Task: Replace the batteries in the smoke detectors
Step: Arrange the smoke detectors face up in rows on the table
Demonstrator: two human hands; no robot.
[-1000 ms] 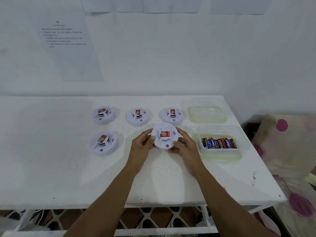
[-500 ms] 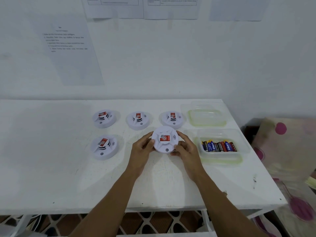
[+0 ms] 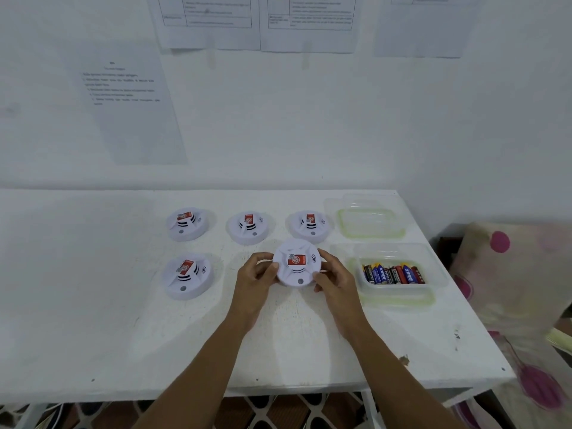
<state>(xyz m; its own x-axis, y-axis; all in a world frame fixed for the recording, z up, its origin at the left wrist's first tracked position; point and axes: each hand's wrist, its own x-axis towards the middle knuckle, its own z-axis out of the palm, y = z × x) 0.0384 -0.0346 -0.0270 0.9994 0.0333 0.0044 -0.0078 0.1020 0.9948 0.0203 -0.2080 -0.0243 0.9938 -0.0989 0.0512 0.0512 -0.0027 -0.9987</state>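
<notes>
Smoke detector (image 3: 296, 264) clamped at rim between left grip (image 3: 255, 275) and right grip (image 3: 336, 278); advise level, opposed twist to free its cover.

Left hand (image 3: 255, 281) and right hand (image 3: 339, 284) are bare, as are both forearms (image 3: 198, 366).

White table (image 3: 123, 335) against papered white wall (image 3: 309, 134)

From my grip on the held detector (image 3: 295, 274): near side, bare table (image 3: 278, 351), free. Right, battery tub (image 3: 399, 292) close, blocks. Behind, row of detectors (image 3: 249, 229). Left, lone detector (image 3: 187, 277), gap between.
</notes>
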